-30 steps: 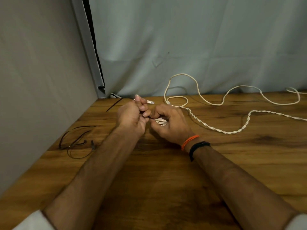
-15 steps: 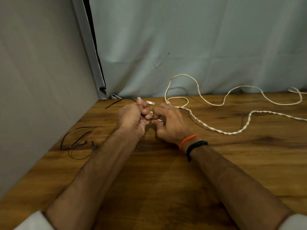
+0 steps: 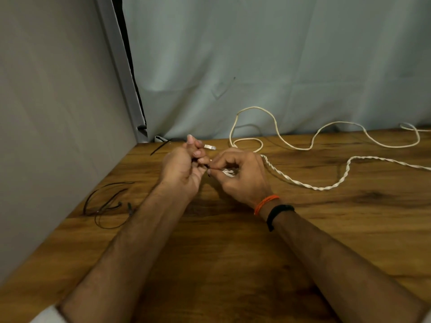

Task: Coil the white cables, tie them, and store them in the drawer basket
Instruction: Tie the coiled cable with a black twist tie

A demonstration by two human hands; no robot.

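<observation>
A long white cable (image 3: 312, 187) snakes over the wooden table (image 3: 233, 264) from the right edge to my hands; its near stretch is two strands twisted together. Its white plug (image 3: 210, 147) sticks out past my left fingers. My left hand (image 3: 184, 169) grips the cable end, fingers curled. My right hand (image 3: 242, 176) pinches the twisted white strands right beside it, fingertips meeting the left hand's. A small dark piece shows between the fingertips; I cannot tell what it is. The drawer basket is out of view.
Thin black cords (image 3: 107, 206) lie in loose loops at the table's left edge, by the grey wall. A black cable tie (image 3: 161, 146) rests in the back corner. A pale curtain (image 3: 279, 66) hangs behind the table. More white cable loops at the far right (image 3: 410, 128).
Both hands stay together at the cable end with only small finger movements. The right fingers have shifted along the twisted strands. The rest of the cable lies as before.
</observation>
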